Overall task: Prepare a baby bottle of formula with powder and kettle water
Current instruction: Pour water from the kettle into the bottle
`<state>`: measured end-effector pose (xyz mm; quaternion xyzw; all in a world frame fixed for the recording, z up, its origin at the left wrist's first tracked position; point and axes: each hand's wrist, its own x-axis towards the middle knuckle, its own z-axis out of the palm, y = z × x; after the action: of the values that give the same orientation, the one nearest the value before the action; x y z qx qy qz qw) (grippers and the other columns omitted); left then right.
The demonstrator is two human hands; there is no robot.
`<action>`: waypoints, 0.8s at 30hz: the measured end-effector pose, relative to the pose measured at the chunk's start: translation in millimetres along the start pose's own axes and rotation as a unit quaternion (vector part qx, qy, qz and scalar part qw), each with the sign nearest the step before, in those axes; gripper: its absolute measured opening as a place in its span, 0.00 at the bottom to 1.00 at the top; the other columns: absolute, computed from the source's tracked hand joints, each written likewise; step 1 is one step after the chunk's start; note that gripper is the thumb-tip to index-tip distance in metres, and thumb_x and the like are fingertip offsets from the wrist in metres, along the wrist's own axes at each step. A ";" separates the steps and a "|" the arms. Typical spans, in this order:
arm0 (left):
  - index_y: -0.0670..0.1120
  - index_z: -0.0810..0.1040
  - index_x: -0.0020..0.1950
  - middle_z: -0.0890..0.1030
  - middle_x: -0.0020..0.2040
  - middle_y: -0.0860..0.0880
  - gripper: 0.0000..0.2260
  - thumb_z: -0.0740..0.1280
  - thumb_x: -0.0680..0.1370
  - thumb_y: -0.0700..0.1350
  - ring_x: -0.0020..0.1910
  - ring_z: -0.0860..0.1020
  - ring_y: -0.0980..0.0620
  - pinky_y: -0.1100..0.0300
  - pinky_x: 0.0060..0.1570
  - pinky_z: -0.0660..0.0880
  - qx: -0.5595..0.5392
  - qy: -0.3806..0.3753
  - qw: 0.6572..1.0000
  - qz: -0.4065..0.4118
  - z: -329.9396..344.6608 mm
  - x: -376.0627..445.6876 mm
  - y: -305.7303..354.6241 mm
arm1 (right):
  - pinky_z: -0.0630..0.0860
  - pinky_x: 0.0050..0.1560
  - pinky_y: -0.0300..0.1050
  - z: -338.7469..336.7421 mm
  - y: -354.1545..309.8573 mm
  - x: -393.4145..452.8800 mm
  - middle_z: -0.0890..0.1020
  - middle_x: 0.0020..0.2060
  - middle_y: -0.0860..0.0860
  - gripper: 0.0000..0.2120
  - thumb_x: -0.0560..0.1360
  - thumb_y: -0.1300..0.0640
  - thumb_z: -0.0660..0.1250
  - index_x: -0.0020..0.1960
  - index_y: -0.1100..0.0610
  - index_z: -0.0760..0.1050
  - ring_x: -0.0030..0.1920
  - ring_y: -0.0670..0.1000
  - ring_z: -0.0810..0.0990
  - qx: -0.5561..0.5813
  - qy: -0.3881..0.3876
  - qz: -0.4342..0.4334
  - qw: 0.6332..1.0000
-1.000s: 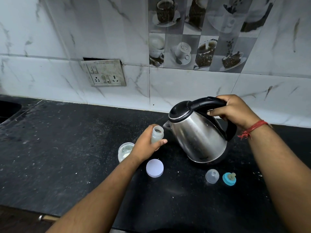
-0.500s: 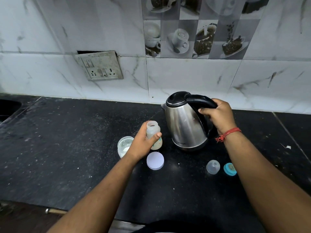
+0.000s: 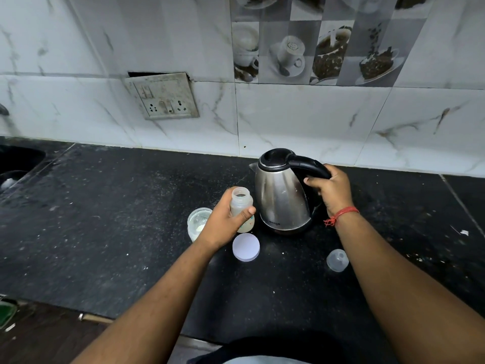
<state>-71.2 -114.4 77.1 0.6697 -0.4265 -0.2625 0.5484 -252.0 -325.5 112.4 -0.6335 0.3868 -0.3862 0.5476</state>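
Note:
A small clear baby bottle (image 3: 241, 203) with an open mouth stands upright on the black counter (image 3: 118, 232), milky liquid low inside it. My left hand (image 3: 225, 222) is wrapped around its body. Right beside it the steel kettle (image 3: 282, 198) with a black lid and handle stands upright on the counter. My right hand (image 3: 332, 190) grips the kettle's handle. An open glass jar of white powder (image 3: 198, 222) sits just left of my left hand. Its white round lid (image 3: 246, 247) lies flat in front of the bottle.
A clear bottle cap (image 3: 337, 260) lies on the counter right of the lid, next to my right forearm. A wall socket plate (image 3: 164, 97) hangs on the marble backsplash. A dark sink (image 3: 15, 164) is at the far left. The counter's front edge runs below my arms.
The kettle went from tilted toward the bottle to upright, set down on the counter. The bottle stays in my left hand. The teal teat ring is now hidden behind my right arm.

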 end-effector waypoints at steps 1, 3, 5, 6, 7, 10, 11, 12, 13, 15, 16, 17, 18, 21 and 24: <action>0.72 0.73 0.57 0.82 0.57 0.54 0.16 0.72 0.72 0.63 0.59 0.80 0.49 0.45 0.64 0.77 0.005 -0.002 1.000 0.001 0.2 -0.5 0.3 | 0.75 0.33 0.33 -1.0 2.7 0.9 0.85 0.33 0.44 0.16 0.60 0.62 0.77 0.43 0.45 0.85 0.32 0.42 0.82 0.004 -0.001 -0.002 1.000; 0.74 0.72 0.56 0.81 0.57 0.57 0.16 0.72 0.71 0.64 0.59 0.80 0.53 0.49 0.63 0.78 0.014 -0.005 1.000 0.002 0.7 -1.4 0.5 | 0.79 0.38 0.37 -4.3 7.9 3.7 0.86 0.36 0.46 0.17 0.60 0.62 0.77 0.45 0.45 0.85 0.37 0.45 0.84 0.009 -0.007 0.002 1.000; 0.75 0.72 0.56 0.81 0.56 0.61 0.16 0.71 0.71 0.65 0.58 0.80 0.55 0.52 0.62 0.78 0.020 -0.009 1.000 -0.001 1.4 -2.1 1.0 | 0.80 0.44 0.42 -9.5 12.0 6.8 0.88 0.40 0.48 0.18 0.60 0.62 0.77 0.47 0.45 0.85 0.43 0.49 0.86 0.009 -0.013 0.012 1.000; 0.75 0.72 0.57 0.80 0.55 0.63 0.16 0.71 0.71 0.65 0.58 0.80 0.56 0.53 0.62 0.78 0.021 -0.012 1.000 -0.002 2.1 -2.3 1.4 | 0.80 0.45 0.43 -12.4 13.6 8.7 0.88 0.41 0.49 0.18 0.60 0.62 0.77 0.47 0.45 0.85 0.44 0.50 0.87 0.008 -0.014 0.017 1.000; 0.73 0.72 0.57 0.80 0.55 0.64 0.17 0.71 0.71 0.64 0.58 0.80 0.57 0.54 0.61 0.78 0.020 -0.014 1.000 -0.002 2.9 -2.7 2.0 | 0.80 0.46 0.45 -15.3 14.9 10.7 0.88 0.42 0.49 0.18 0.60 0.62 0.77 0.47 0.46 0.85 0.45 0.51 0.87 0.007 -0.015 0.024 1.000; 0.66 0.72 0.60 0.80 0.53 0.67 0.20 0.72 0.71 0.63 0.56 0.80 0.60 0.57 0.59 0.77 0.016 -0.020 1.000 -0.002 6.9 -3.6 4.0 | 0.80 0.48 0.47 -21.3 16.4 18.7 0.87 0.40 0.49 0.17 0.60 0.63 0.76 0.45 0.47 0.85 0.44 0.53 0.87 0.004 -0.024 0.051 0.998; 0.65 0.72 0.61 0.80 0.53 0.67 0.20 0.72 0.71 0.63 0.55 0.80 0.60 0.58 0.58 0.77 0.015 -0.024 1.000 -0.002 8.8 -3.7 4.4 | 0.79 0.48 0.48 -22.3 16.3 21.6 0.87 0.39 0.49 0.16 0.60 0.63 0.75 0.44 0.48 0.85 0.43 0.52 0.86 0.001 -0.027 0.060 0.998; 0.64 0.72 0.62 0.80 0.53 0.67 0.20 0.72 0.72 0.62 0.55 0.80 0.60 0.59 0.58 0.77 0.016 -0.027 1.000 -0.002 10.9 -3.6 4.8 | 0.79 0.48 0.48 -22.7 16.3 23.9 0.86 0.38 0.48 0.16 0.59 0.64 0.75 0.43 0.49 0.84 0.41 0.52 0.86 -0.002 -0.028 0.069 0.997; 0.62 0.72 0.62 0.80 0.53 0.66 0.20 0.72 0.73 0.60 0.55 0.80 0.59 0.58 0.58 0.77 0.016 -0.029 0.999 -0.001 12.7 -3.3 5.2 | 0.79 0.47 0.47 -22.3 16.6 26.1 0.86 0.36 0.48 0.15 0.59 0.65 0.74 0.42 0.50 0.83 0.40 0.51 0.85 -0.004 -0.024 0.078 0.997; 0.60 0.73 0.63 0.80 0.54 0.64 0.20 0.73 0.74 0.59 0.56 0.80 0.58 0.58 0.59 0.77 0.014 -0.036 0.999 0.002 17.3 -3.0 6.7 | 0.77 0.47 0.45 -22.0 17.7 27.6 0.85 0.35 0.47 0.15 0.60 0.67 0.72 0.42 0.52 0.82 0.40 0.51 0.84 -0.008 0.000 0.094 0.996; 0.60 0.73 0.63 0.80 0.55 0.63 0.20 0.73 0.73 0.60 0.56 0.80 0.58 0.58 0.58 0.77 0.014 -0.040 0.999 0.005 19.4 -3.1 8.1 | 0.77 0.47 0.44 -21.7 19.1 27.2 0.85 0.35 0.47 0.16 0.62 0.69 0.71 0.43 0.51 0.81 0.41 0.51 0.84 -0.009 0.013 0.101 0.995; 0.61 0.73 0.63 0.80 0.55 0.62 0.21 0.72 0.72 0.61 0.56 0.80 0.58 0.59 0.58 0.77 0.015 -0.043 0.999 0.008 21.6 -3.3 9.7 | 0.76 0.47 0.44 -22.0 20.9 26.3 0.85 0.37 0.47 0.16 0.63 0.70 0.70 0.44 0.51 0.81 0.43 0.51 0.84 -0.011 0.022 0.104 0.994; 0.61 0.73 0.62 0.80 0.55 0.61 0.21 0.72 0.72 0.63 0.56 0.80 0.57 0.58 0.59 0.77 0.016 -0.045 0.999 0.011 23.5 -3.1 11.1 | 0.76 0.47 0.44 -22.1 23.1 25.7 0.85 0.39 0.48 0.17 0.65 0.70 0.70 0.46 0.50 0.81 0.45 0.52 0.84 -0.014 0.027 0.105 0.994; 0.61 0.73 0.62 0.80 0.55 0.61 0.21 0.72 0.71 0.63 0.56 0.79 0.56 0.57 0.59 0.76 0.023 -0.050 0.998 0.021 27.5 -2.7 13.7 | 0.75 0.49 0.45 -24.0 25.6 25.7 0.84 0.45 0.49 0.16 0.69 0.68 0.71 0.49 0.49 0.78 0.48 0.50 0.82 -0.041 0.019 0.103 0.994; 0.62 0.73 0.61 0.79 0.53 0.66 0.20 0.72 0.72 0.63 0.54 0.79 0.60 0.62 0.57 0.76 0.026 -0.053 0.998 0.021 29.2 -4.4 13.2 | 0.72 0.43 0.43 -28.0 23.4 25.4 0.80 0.47 0.50 0.17 0.71 0.66 0.70 0.55 0.51 0.72 0.48 0.49 0.79 -0.088 0.006 0.130 0.987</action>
<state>-101.1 -125.9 81.6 0.6598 -0.4758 -0.2748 0.5125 -268.9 -362.2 93.7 -0.6212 0.5019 -0.2795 0.5330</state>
